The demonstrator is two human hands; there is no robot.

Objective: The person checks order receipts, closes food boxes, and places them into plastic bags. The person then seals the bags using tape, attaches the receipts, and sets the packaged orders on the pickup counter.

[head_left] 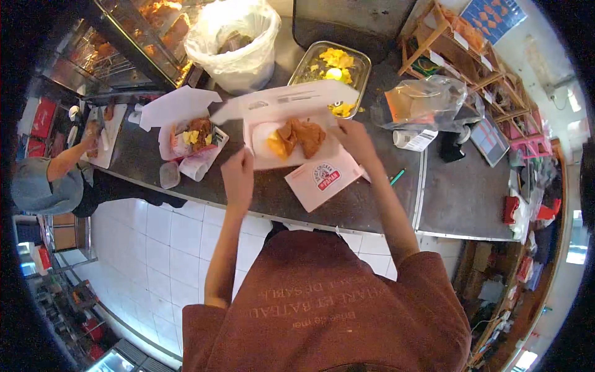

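Observation:
An open cardboard takeaway box (251, 162) stands on the counter in front of me, its lid (279, 102) raised at the back and slightly blurred. Inside lie a white mound that looks like rice (265, 133), yellow scrambled egg (280, 147) and brown fried chicken (308, 137). My left hand (238, 177) grips the box's left front corner with curled fingers. At the right side, my right hand (355, 141) is closed on the box's edge by the lid. A closed printed box (322, 185) lies just in front, near the counter's edge.
Left is another open box with food (192, 137), beside a clear plastic cup (169, 175). Behind stand a bag-lined bin (238, 56) and a metal tray of egg (310, 59). A green pen (398, 177) lies right. At far left, another person's arm (69, 160) reaches over a cutting board (111, 139).

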